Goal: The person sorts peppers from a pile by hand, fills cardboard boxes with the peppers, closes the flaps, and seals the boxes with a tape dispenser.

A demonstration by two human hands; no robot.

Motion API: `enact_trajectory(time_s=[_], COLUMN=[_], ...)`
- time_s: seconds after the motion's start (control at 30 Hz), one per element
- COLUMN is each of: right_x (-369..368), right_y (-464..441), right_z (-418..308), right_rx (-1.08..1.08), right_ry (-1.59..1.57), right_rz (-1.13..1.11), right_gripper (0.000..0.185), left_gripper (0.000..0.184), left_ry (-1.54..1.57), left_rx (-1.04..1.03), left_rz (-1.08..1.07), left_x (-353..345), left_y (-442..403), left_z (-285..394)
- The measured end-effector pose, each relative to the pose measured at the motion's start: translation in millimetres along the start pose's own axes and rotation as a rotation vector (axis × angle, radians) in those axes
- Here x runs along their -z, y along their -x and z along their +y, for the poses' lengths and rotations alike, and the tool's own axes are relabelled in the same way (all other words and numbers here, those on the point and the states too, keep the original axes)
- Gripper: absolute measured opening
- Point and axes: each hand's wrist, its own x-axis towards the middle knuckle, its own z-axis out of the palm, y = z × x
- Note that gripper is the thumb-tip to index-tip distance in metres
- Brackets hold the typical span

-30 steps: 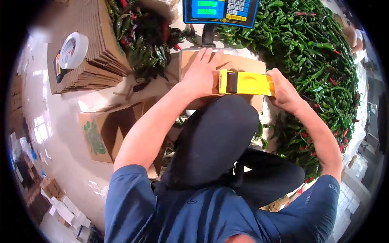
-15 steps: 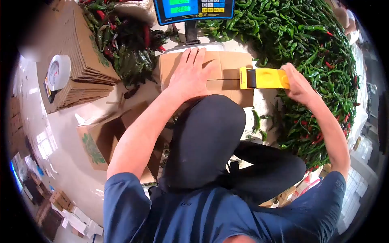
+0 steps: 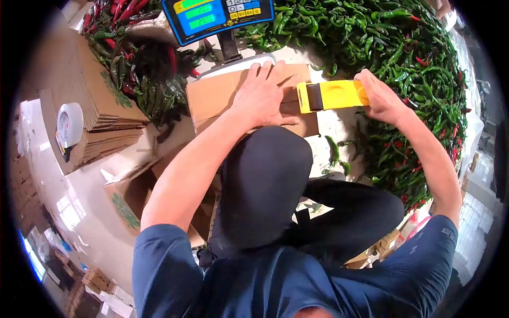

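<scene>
A closed cardboard box (image 3: 212, 100) lies on the platform of a weighing scale (image 3: 220, 21). My left hand (image 3: 262, 95) rests on top of the box with its fingers spread, pressing near the flap seam. In my right hand (image 3: 383, 99) is the back end of a yellow tape dispenser (image 3: 342, 94). Its front end, with a black band across it, is over the right end of the box, close to my left fingertips. Whether tape is stuck to the box there, I cannot tell.
Green chilli peppers (image 3: 382, 42) are heaped at the right and back, with a darker pile (image 3: 159, 79) at the left. Flattened cartons (image 3: 101, 85) are stacked left, a tape roll (image 3: 70, 124) on their side. An open carton (image 3: 130, 196) lies beside my knee.
My left hand has slid right along the box, nearer the dispenser. The dispenser has tilted slightly and stays at the box's right end. The whole view has shifted and turned a little.
</scene>
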Motion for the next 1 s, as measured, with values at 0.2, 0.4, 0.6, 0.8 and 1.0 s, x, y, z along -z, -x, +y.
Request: enact_trajectory(time_s=[0.2, 0.4, 0.6, 0.8, 1.0], right_x=[2, -18, -87, -198, -200], right_y=[23, 30, 20, -17, -35], right_z=[6, 35, 66, 56, 37], right_rx=[0.008, -0.018, -0.03, -0.192, -0.05], right_ry=[0.014, -0.017, -0.222, -0.544, -0.579], right_rz=[0.034, 0.071, 0.162, 0.393, 0.371], right_gripper=[0.062, 0.053, 0.044, 0.048, 0.062], left_gripper=[0.089, 0.088, 0.093, 0.097, 0.089], left_ry=[0.041, -0.008, -0.081, -0.078, -0.103], left_rx=[-0.004, -0.024, -0.042, -0.009, 0.042], left_rz=[-0.011, -0.019, -0.024, -0.094, -0.246], left_x=[0, -1, -4, -16, -12], left_y=[1, -1, -7, -48, -67], left_z=[2, 4, 12, 51, 67])
